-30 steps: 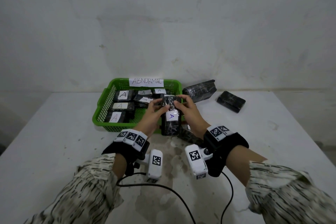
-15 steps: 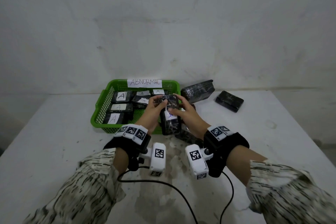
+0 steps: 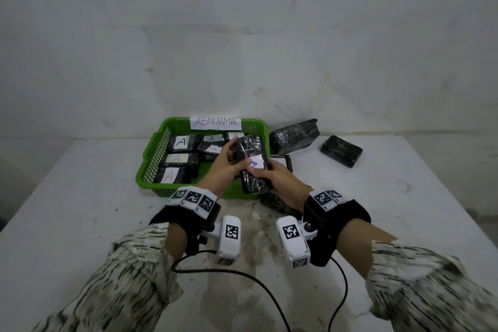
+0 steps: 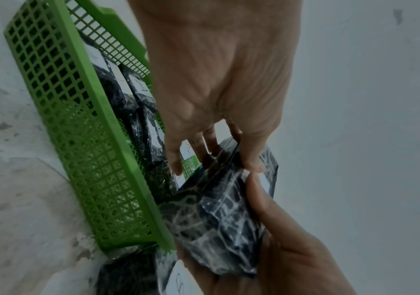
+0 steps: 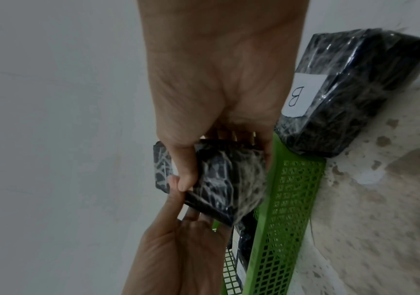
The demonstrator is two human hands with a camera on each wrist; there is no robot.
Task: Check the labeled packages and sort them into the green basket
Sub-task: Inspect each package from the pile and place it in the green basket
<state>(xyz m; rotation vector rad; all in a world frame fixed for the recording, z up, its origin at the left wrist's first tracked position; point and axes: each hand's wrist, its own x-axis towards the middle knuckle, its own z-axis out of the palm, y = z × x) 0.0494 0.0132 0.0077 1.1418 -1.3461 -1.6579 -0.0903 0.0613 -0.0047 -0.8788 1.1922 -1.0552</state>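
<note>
Gripping the black plastic-wrapped package with the white "A" label (image 3: 252, 162) from both sides, the left hand (image 3: 225, 167) and right hand (image 3: 280, 183) hold it above the near right corner of the green mesh basket (image 3: 151, 167), long axis pointing away from the person, the basket's open space lying to its left.

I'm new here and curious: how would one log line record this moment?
both hands hold black plastic-wrapped package labelled A | above green plastic basket
</note>
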